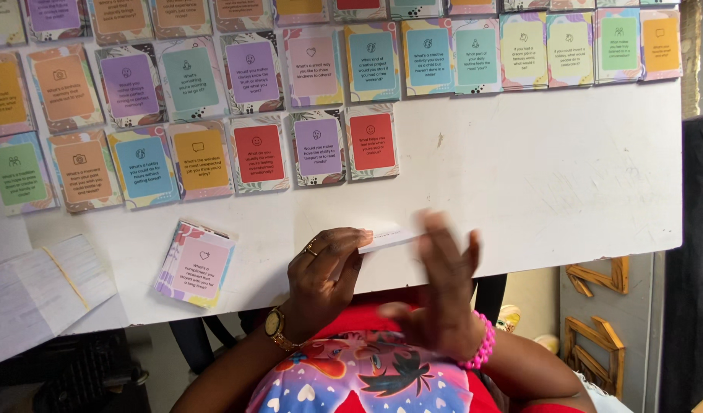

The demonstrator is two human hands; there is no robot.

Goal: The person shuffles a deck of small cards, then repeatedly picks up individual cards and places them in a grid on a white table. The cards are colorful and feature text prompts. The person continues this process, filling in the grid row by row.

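Card (388, 237) above white card-covered table (565, 176)

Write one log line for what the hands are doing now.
left hand: holds card at table edge | right hand: blurred, open, beside card | deck: left of hands | card rows: face up

White table (565, 176); multicoloured floral-bordered cards (256, 149); pink bracelet (485, 346).

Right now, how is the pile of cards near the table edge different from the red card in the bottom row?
The pile of cards is a tilted stack with a pink middle, lying alone. The red card is single, straight, and ends its row. Both have flowery borders and a small icon.
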